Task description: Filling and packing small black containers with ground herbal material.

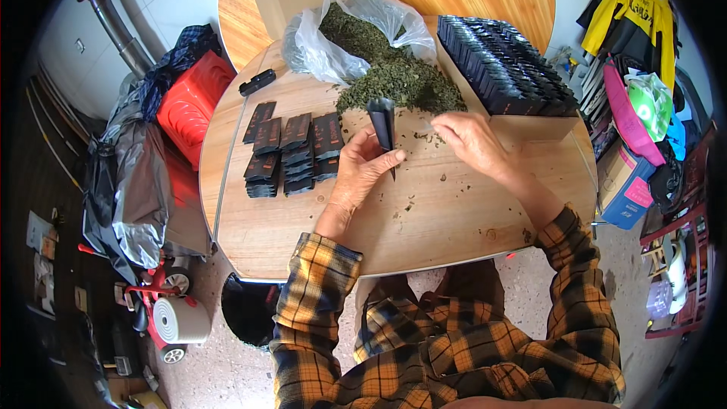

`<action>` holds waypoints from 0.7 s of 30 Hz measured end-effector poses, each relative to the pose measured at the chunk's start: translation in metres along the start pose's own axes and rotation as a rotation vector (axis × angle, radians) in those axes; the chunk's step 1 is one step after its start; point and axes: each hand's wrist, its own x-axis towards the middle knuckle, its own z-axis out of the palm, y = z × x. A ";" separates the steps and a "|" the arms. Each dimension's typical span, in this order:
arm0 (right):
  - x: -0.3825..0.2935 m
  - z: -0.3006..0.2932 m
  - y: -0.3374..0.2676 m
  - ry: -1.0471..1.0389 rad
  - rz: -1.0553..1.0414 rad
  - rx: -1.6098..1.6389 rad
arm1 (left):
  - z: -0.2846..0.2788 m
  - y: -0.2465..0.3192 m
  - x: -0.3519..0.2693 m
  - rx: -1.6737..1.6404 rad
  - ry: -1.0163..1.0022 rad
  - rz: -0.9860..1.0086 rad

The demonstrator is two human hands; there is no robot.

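Upright in my left hand (363, 162) is a narrow black foil pouch (382, 119), gripped between thumb and fingers with its upper end spread apart. My right hand (471, 141) is just to the right of it, fingertips pinched on a small translucent piece (425, 128) too blurred to name. Beyond both hands a heap of dried green leaves (406, 85) spills from a clear plastic bag (412, 14). Several stacks of flat black pouches (297, 150) with orange print lie left of my left hand. Leaf crumbs dot the wooden tabletop (454, 221) near my hands.
An open cardboard box (534, 128) at the right holds tightly packed rows of black pouches (502, 65). A black plastic object (258, 83) lies near the table's left edge. A black-lined bin (247, 309) stands on the floor below. Red plastic stools (196, 102) are at the left.
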 end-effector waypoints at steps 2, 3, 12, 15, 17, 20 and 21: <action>-0.011 0.009 0.008 -0.047 0.062 -0.025 | 0.000 -0.001 0.001 -0.027 -0.009 -0.019; -0.013 0.012 0.011 -0.043 0.063 -0.022 | -0.001 -0.001 0.000 -0.019 -0.022 -0.015; -0.022 0.020 0.014 -0.097 -0.065 -0.240 | -0.001 0.000 -0.001 -0.033 -0.104 -0.062; -0.008 0.003 -0.001 -0.030 -0.010 -0.202 | 0.000 -0.003 -0.002 -0.114 -0.203 -0.118; 0.001 0.001 -0.001 0.023 0.195 0.407 | 0.009 -0.003 -0.004 -0.165 -0.263 -0.164; 0.016 -0.001 -0.008 -0.125 0.364 0.811 | 0.007 -0.003 -0.009 -0.091 -0.257 -0.240; 0.018 -0.005 -0.012 -0.185 0.389 0.844 | 0.011 -0.001 -0.010 -0.089 -0.280 -0.246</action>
